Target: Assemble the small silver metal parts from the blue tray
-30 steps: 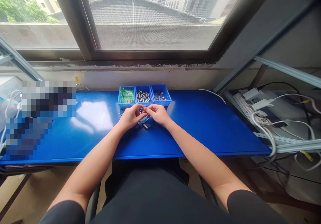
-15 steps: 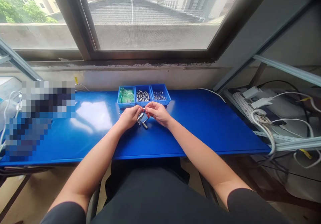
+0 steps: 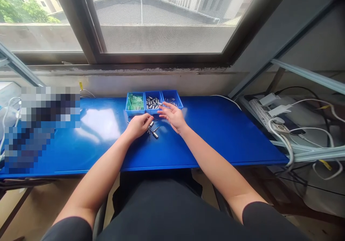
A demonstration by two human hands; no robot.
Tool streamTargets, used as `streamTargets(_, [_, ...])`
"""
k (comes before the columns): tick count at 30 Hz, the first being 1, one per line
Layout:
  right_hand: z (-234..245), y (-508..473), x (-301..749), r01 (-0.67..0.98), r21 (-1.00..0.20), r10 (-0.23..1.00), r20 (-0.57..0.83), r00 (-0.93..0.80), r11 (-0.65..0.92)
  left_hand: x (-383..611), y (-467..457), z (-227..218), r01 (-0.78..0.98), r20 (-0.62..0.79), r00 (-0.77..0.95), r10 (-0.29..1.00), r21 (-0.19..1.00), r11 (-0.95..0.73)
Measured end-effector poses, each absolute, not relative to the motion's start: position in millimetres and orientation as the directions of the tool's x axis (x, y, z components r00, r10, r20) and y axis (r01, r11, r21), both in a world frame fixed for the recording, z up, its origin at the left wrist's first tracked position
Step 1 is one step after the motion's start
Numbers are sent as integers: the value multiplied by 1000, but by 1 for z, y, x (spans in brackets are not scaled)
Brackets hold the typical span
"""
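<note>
My left hand (image 3: 138,126) is closed in a pinch above the blue table, in front of the parts bins; what its fingertips hold is too small to make out. My right hand (image 3: 174,118) has its fingers spread and holds nothing visible. It hovers at the front of the right bin (image 3: 179,108), which contains thin metal pins. Short silver cylinders (image 3: 153,102) fill the middle bin, next to the left bin of green plastic pieces (image 3: 135,101). Below my hands lie several metal parts (image 3: 155,134), some with thin shafts, partly hidden by my left hand.
The blue table (image 3: 215,136) runs beneath the window (image 3: 161,21). A power strip (image 3: 265,115) with white plugs and cables sits on the right beside a metal frame. A pixelated area covers the table's left end.
My right hand has let go at the pinch point, opened its fingers and moved slightly up and right toward the bins. My left hand stays almost in place, still pinched.
</note>
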State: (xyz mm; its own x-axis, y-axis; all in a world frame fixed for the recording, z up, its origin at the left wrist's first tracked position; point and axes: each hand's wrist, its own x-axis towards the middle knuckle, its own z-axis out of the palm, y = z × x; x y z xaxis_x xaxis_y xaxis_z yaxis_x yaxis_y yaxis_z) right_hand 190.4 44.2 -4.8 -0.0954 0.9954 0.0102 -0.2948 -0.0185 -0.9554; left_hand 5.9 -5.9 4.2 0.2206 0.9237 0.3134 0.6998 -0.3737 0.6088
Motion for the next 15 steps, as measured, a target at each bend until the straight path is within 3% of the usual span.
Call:
streamTargets(4, [-3,37,190,-184,-978,970,132,-202,95,5,-6,4,699,315,218,924,610,-373])
streamTargets(9, [20,26,194,-78,-905,904,423,-70,418,6,-7,3,692,348,213,913,605,-392])
streamTargets(12, [64,-1,200,-39,-778,778,628,-25,627,6,-7,2,696,347,217,913,601,-394])
streamTargets(15, [121,-40,221,-18,-554,554,833,-13,832,7,-7,2,705,343,216,914,593,-389])
